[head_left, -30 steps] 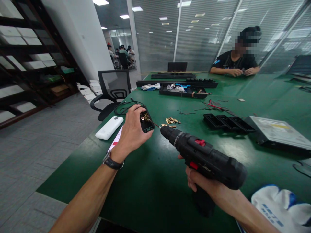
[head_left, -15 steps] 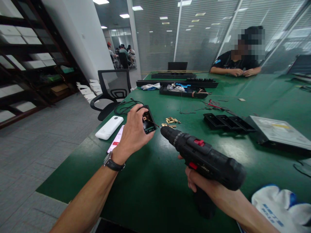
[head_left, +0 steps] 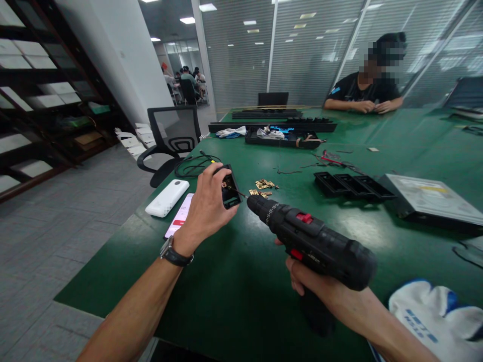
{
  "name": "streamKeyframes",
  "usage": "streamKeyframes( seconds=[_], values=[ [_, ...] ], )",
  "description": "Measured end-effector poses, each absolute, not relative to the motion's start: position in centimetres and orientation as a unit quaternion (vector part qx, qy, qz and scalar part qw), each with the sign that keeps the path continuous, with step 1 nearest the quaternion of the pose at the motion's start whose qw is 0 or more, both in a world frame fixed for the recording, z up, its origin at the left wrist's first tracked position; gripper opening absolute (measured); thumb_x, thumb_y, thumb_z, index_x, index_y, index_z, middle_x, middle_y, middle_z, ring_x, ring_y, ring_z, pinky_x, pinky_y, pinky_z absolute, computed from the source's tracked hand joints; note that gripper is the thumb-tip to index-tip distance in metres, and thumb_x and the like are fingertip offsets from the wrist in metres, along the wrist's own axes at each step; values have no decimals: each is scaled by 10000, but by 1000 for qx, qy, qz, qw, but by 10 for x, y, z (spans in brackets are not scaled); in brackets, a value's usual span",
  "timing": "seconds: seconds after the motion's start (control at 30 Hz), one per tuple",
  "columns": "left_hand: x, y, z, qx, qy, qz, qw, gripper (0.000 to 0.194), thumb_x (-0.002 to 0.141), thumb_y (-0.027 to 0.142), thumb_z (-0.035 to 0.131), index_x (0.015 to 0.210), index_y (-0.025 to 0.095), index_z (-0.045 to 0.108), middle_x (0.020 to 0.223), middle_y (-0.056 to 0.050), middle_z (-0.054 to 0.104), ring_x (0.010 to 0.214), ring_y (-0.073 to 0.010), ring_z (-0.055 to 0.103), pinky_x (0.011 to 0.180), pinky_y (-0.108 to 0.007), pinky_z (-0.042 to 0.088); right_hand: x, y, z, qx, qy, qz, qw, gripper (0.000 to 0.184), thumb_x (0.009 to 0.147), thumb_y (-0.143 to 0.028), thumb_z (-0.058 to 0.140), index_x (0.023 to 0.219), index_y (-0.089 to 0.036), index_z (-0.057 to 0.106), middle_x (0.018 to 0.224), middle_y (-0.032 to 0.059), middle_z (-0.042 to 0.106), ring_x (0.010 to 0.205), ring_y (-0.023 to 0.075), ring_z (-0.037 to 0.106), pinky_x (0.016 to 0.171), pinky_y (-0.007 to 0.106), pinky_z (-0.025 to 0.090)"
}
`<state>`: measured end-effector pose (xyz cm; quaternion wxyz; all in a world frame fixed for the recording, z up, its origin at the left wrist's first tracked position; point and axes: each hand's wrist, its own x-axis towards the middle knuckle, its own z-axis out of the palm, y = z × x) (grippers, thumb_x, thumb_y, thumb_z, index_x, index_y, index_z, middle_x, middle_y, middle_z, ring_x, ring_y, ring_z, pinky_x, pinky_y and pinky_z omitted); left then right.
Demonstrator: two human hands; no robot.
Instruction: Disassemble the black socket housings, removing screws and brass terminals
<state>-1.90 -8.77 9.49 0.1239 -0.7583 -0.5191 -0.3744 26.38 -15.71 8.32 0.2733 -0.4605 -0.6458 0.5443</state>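
Observation:
My left hand (head_left: 207,203) is closed around a small black plastic box (head_left: 232,187), tilted so its open side faces right. Inside it a small brass-coloured piece shows. In my right hand (head_left: 307,276) is a black cordless drill (head_left: 313,239) with red switches, gripped by its handle. Its long thin bit (head_left: 238,192) reaches into the box; whether the tip touches the brass piece I cannot tell. Just beyond the chuck lie several small brass plates (head_left: 264,184) and screws on the green table (head_left: 241,281).
Left of the box are a white power bank (head_left: 167,197), a phone (head_left: 180,216) and a black cable (head_left: 192,166). Three joined black trays (head_left: 352,186) and a metal-topped case (head_left: 433,201) sit to the right. White gloves (head_left: 422,311) lie near right. A person (head_left: 364,93) sits across.
The view has shifted slightly, so things sit a little further left and higher. Both hands keep their hold, and the bit stays in the box.

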Motion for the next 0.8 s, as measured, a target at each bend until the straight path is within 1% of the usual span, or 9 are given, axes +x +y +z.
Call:
streamKeyframes(
  seconds=[0.03,0.17,0.3,0.37,0.53,0.7,0.8],
  values=[
    [-19,-88,94,-761,-517,-373,122,778,778,183,788,1430,247,368,1525,-158,406,1463,-360,409,1198,-576,415,264,-158,83,-463,-647,542,269,249,980,-390,588,1121,-203,672,660,-6,634,603,168,604,583,310,477],
    [-18,-87,89,-768,-515,-362,116,778,766,171,790,1427,246,384,1525,-155,408,1454,-352,417,1204,-565,409,265,-158,83,-470,-654,531,263,311,971,-373,597,1224,-198,640,674,-9,643,601,168,609,575,303,497],
    [-18,-85,84,-768,-514,-368,101,803,752,184,799,1435,224,378,1521,-163,415,1452,-344,421,1215,-554,400,264,-155,87,-452,-690,498,268,204,959,-357,583,1059,-190,645,653,-10,624,576,158,593,556,298,502],
    [-18,-84,83,-768,-512,-372,93,817,751,191,801,1445,220,370,1521,-164,421,1454,-340,422,1221,-553,396,264,-153,91,-439,-708,476,282,179,942,-344,597,1033,-196,639,630,-18,615,564,158,594,554,297,509],
    [-19,-82,82,-774,-509,-368,83,823,758,182,792,1460,223,364,1534,-162,420,1470,-336,413,1238,-549,382,265,-151,94,-430,-734,438,289,186,937,-311,589,1075,-203,651,584,-32,607,485,148,555,477,280,464],
    [-21,-81,80,-779,-505,-364,77,843,752,181,794,1473,220,359,1538,-162,417,1474,-336,411,1244,-548,381,265,-149,93,-425,-741,428,297,236,923,-309,604,1125,-215,681,584,-28,595,514,166,572,518,297,503],
    [-21,-81,79,-781,-503,-364,74,842,755,184,795,1475,225,362,1539,-157,417,1478,-336,408,1247,-551,379,265,-149,96,-426,-744,422,296,248,923,-313,600,1132,-208,683,603,-24,600,525,165,574,522,295,503]
  ],
)
